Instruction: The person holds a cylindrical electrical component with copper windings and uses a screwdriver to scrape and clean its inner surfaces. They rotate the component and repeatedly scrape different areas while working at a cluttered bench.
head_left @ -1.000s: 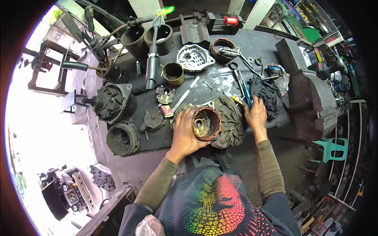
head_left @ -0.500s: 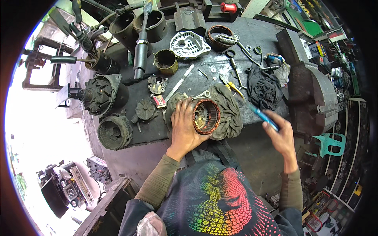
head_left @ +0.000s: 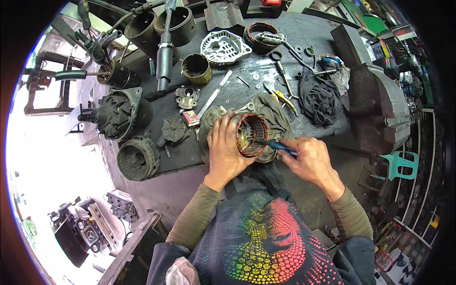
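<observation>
1. Grip, left hand [head_left: 224, 154]: fingers are spread and clamped around the outer left side of a copper-wound ring [head_left: 259, 128].
2. Grip, right hand [head_left: 311, 159]: closed on a blue-handled tool [head_left: 281, 147], whose shaft is pointed into the ring's opening; whether contact is made inside cannot be told.
3. Ring, location: held at the near edge of the worktop [head_left: 316, 35], beside a bunched grey-green rag [head_left: 275, 116]; its underside is hidden.
4. Ring, handling (judged): fairly heavy, stiff, possibly greasy; the copper windings at the rim are deemed easily nicked. Best held by the outer wall, with the windings left untouched.
5. Obstructions: the opening is partly taken up by the tool; the right side is hemmed in by rag folds.
6. Surroundings: yellow-handled pliers [head_left: 287, 103] and a black cloth [head_left: 320, 100] are seen beyond, to the right; a matchbox [head_left: 191, 118], a flat metal strip [head_left: 214, 95] and a round dark part [head_left: 175, 129] are set to the left.
</observation>
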Demonstrator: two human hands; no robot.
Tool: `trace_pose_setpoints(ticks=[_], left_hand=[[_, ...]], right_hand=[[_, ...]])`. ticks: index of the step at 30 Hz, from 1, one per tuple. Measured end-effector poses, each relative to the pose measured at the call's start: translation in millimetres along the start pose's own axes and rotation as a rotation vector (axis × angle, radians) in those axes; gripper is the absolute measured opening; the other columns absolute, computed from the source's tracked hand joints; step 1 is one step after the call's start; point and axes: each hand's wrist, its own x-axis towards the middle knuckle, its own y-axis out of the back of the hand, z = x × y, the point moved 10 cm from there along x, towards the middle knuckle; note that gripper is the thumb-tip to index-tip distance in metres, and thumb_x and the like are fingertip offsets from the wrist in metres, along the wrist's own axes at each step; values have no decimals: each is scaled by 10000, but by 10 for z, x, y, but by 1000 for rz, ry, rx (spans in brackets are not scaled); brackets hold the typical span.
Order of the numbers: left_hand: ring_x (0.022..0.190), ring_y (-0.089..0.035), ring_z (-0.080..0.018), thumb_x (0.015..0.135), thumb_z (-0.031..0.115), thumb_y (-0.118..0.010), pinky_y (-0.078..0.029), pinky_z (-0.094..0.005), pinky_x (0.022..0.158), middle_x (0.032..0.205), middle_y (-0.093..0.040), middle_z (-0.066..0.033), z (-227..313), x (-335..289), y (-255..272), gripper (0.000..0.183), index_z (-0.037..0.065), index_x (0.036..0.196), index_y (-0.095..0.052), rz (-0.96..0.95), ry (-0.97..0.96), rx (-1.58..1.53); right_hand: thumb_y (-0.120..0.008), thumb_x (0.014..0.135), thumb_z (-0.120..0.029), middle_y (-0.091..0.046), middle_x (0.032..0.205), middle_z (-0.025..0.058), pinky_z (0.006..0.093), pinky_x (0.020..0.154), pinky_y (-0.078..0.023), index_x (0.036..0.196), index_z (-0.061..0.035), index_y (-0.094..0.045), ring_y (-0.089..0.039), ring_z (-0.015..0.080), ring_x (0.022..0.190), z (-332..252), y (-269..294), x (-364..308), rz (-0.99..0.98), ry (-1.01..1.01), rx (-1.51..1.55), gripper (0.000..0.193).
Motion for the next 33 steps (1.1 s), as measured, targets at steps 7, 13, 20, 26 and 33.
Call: trace_pose_setpoints(ticks=[7, 13, 20, 26, 33], left_hand=[[1513, -424, -497, 621, 366, -1031, -346, -605, 1226, 1639, -456, -215, 14, 5, 22, 1169, 56, 1567, -418, 1, -3, -4], [1518, -421, -493, 619, 365, -1030, -348, -603, 1222, 1629, -470, -211, 10, 8, 20, 1173, 60, 1574, -420, 1, -1, -5], [1526, -418, -477, 618, 364, -1028, -337, -594, 1228, 1623, -474, -209, -5, 12, 18, 1185, 67, 1592, -421, -6, -3, -25], [1526, -415, -472, 609, 359, -1027, -334, -596, 1227, 1634, -462, -207, -9, 20, 11, 1204, 66, 1600, -409, -16, -8, -27], [1531, -410, -455, 587, 279, -1021, -338, -588, 1223, 1650, -449, -194, -8, 8, -31, 1175, 83, 1580, -424, -43, -16, -27]], right_hand=[[-768, 930, -282, -755, 847, 170, 531, 650, -579, 1067, -97, -806, -741, 401, 748, -68, -23, 27, -37, 2, -56, 233], [-766, 937, -288, -739, 808, 181, 542, 641, -567, 1047, -96, -797, -730, 416, 731, -60, -28, 17, -32, -40, -16, 223], [-767, 939, -289, -723, 781, 193, 543, 629, -549, 1072, -97, -796, -722, 419, 712, -23, -65, 11, -45, -72, 2, 235], [-817, 891, -225, -712, 845, 132, 472, 621, -539, 1176, -78, -819, -714, 338, 732, -149, -31, 8, -35, 37, -131, 321], [-799, 850, -176, -649, 889, 70, 458, 633, -546, 1254, -113, -752, -703, 288, 810, -339, -104, 67, -89, 373, -336, 412]])
